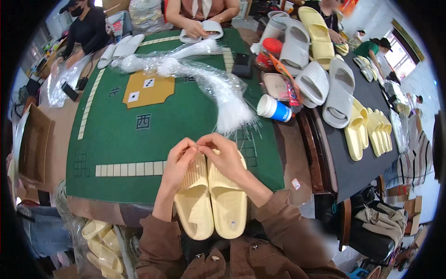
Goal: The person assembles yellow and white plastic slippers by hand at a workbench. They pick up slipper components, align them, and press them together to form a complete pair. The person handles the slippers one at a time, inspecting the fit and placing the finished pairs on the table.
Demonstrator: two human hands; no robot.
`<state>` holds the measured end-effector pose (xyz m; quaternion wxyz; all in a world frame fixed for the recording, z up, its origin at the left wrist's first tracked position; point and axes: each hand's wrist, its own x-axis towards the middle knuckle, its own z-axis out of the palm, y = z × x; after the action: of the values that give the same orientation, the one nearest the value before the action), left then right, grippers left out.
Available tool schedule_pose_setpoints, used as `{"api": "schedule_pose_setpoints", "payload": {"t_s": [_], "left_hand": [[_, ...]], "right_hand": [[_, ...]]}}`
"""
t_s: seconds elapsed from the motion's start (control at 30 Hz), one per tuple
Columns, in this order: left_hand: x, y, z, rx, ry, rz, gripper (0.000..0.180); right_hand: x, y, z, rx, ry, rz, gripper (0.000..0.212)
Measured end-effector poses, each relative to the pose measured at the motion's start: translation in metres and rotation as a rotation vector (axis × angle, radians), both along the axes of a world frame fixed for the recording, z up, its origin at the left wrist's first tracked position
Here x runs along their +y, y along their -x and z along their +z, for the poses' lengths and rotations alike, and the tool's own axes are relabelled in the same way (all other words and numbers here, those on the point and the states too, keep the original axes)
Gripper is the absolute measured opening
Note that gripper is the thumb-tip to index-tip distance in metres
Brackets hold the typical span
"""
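Note:
A pair of pale yellow slide slippers (pixel 193 209) lies side by side in front of me, toes away, at the near edge of the green mat. My left hand (pixel 180 160) is over the left slipper's toe end, its thumb and fingers pinched. Over the right slipper's strap, my right hand (pixel 224 153) is also pinched, its fingertips meeting those of the left. Whatever is between the fingertips is too small to make out. Just beyond my hands, a bundle of thin clear plastic strands (pixel 232 114) spreads out of a clear bag (pixel 179 65).
Grey slippers (pixel 339 93), a blue-and-white paper cup (pixel 274 108) and a red-lidded jar (pixel 270 49) stand to the right. More yellow slippers (pixel 355 130) sit on a dark table. Across the mat, a person's hands (pixel 195 29) touch white slippers. Yellow slippers (pixel 103 246) lie at lower left.

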<state>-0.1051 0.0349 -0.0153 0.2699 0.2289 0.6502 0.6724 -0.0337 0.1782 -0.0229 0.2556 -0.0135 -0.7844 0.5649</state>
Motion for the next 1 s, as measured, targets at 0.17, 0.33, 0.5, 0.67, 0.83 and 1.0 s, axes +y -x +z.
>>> {"api": "schedule_pose_setpoints", "payload": {"t_s": [0.17, 0.33, 0.5, 0.67, 0.83, 1.0], "left_hand": [[0.006, -0.004, -0.015, 0.319, 0.071, 0.233, 0.015], [-0.017, -0.048, 0.046, 0.865, 0.195, 0.324, 0.032], [-0.055, -0.118, 0.045, 0.861, 0.306, 0.140, 0.034], [-0.045, -0.156, 0.018, 0.814, 0.422, 0.074, 0.050], [-0.051, -0.155, -0.014, 0.820, 0.484, 0.069, 0.060], [-0.049, -0.155, -0.012, 0.846, 0.535, 0.021, 0.060]], "right_hand": [[0.004, 0.001, 0.008, 0.010, -0.040, 0.001, 0.022], [0.056, -0.015, 0.023, 0.031, -0.157, -0.261, 0.030], [0.140, -0.015, 0.015, -0.230, -0.989, -0.590, 0.067], [0.183, -0.005, -0.014, -0.284, -1.295, -0.640, 0.078], [0.167, -0.012, 0.025, -0.236, -0.944, -0.557, 0.087], [0.193, 0.024, 0.056, 0.054, -0.703, -0.540, 0.091]]}}
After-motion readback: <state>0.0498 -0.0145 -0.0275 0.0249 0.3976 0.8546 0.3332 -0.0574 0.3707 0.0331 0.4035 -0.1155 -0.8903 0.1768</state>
